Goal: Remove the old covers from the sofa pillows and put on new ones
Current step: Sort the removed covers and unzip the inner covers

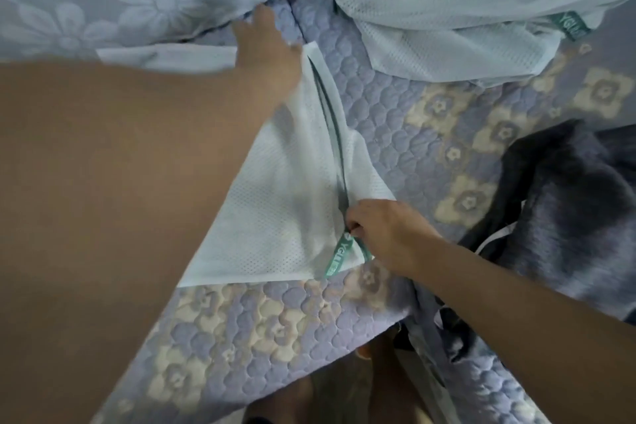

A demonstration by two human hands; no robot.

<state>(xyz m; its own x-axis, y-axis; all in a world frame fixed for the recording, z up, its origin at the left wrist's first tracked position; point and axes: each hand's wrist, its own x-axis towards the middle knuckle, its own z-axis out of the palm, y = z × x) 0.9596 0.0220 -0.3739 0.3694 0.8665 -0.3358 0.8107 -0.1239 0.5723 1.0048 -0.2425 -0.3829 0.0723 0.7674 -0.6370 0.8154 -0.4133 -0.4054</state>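
Pinching the mesh cover's (289, 203) zipper (339, 162), seemingly, right hand (389, 234).

A pale blue mesh pillow cover (285, 203) is being kept flat on the quilted sofa seat, its dark zipper (335, 144) running along the right edge with a green label (339, 253) near its close end. A second mesh cover (447, 7) is lying crumpled at upper right.
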